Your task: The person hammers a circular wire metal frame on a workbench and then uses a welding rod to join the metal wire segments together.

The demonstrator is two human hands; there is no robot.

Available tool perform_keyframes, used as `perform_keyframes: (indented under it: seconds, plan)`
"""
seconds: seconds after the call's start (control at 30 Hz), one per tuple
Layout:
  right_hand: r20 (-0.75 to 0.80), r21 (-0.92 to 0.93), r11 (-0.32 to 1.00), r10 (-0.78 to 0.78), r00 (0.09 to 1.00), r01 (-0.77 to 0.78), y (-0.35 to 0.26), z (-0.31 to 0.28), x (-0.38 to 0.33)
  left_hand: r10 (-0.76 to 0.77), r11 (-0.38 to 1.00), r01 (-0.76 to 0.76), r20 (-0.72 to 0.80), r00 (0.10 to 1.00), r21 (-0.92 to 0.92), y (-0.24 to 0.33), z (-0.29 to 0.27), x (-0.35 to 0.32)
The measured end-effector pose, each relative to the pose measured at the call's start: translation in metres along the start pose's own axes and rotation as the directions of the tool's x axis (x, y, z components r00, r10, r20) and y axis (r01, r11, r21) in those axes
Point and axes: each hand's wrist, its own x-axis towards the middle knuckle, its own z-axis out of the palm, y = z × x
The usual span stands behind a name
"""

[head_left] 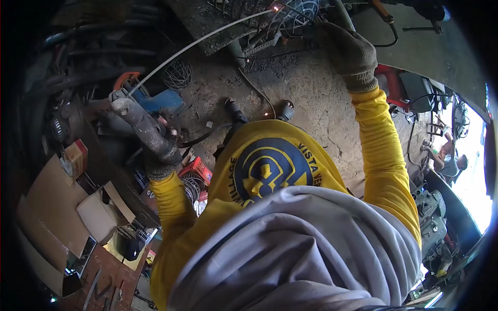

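My left hand [142, 122], in a dirty grey work glove, is closed around the near end of a long pale rod [199, 40]. From there the rod curves up to the right, and a small orange glow shows at its far tip. My right hand [350, 54], also gloved, is closed at the upper right beside a grey tube [342, 14]. A thin dark rod [300, 14] runs from near its fingers toward the glow; its grip on that rod is partly hidden. Bent wire work [303, 11] lies around the glowing spot, on a dark worktop [199, 23].
Cables [257, 88] cross the concrete floor near my sandalled feet [285, 110]. A blue and orange tool [163, 101] and wire coils [178, 74] stand left. Cardboard [49, 207] fills the lower left. At right are a red machine [391, 85] and another person [450, 160].
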Motion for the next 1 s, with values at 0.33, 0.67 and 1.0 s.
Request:
perform_keyframes:
  seconds: [0.33, 0.67, 1.0]
  plan:
    - [-0.006, -0.089, 0.996, -0.007, 1.000, 0.007, 0.004, 0.002, -0.003, 0.116, 0.946, -0.181, 0.238, 0.964, 0.269, 0.023, -0.005, -0.008]
    - [-0.027, -0.076, 0.997, -0.031, 0.999, 0.029, 0.004, 0.003, -0.002, 0.087, 0.964, -0.100, 0.063, 0.994, 0.244, 0.001, 0.000, -0.025]
    - [-0.033, -0.077, 0.997, -0.031, 0.999, 0.029, 0.006, 0.004, -0.002, 0.017, 0.996, -0.016, -0.009, 1.000, 0.083, 0.001, -0.008, -0.025]
